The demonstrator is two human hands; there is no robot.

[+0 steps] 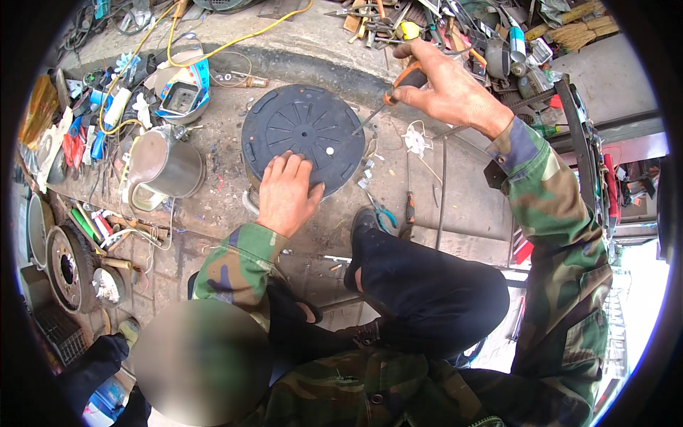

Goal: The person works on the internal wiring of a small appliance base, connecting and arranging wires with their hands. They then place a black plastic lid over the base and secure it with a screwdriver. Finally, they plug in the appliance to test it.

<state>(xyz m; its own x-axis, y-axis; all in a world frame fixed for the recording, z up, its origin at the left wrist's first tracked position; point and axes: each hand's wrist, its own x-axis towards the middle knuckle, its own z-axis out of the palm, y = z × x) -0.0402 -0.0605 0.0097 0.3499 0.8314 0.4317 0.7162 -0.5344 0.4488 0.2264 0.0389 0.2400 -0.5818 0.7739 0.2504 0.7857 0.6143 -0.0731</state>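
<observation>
In front of me a round black plastic base (pixel 324 117) lies face up, with radial slots, a small centre hole and a white round spot. It looks like the underside of an appliance, with a pale handle at its left edge. My left hand (pixel 288 192) rests on its near edge, fingers laid over the surface. Pinched in my right hand (pixel 448 85) is a screwdriver (pixel 407 82) with an orange and black handle. Its shaft slants down left to the base's right rim; whether the tip sits in a screw I cannot tell.
Left of the base are a metal pot (pixel 174 167), a blue bowl (pixel 186 96) and scattered tools. To its right lie a second screwdriver (pixel 410 206), blue-handled pliers (pixel 384 217) and a white plastic piece (pixel 417 139). A yellow cord (pixel 220 48) crosses behind. Another person's leg (pixel 92 370) shows lower left.
</observation>
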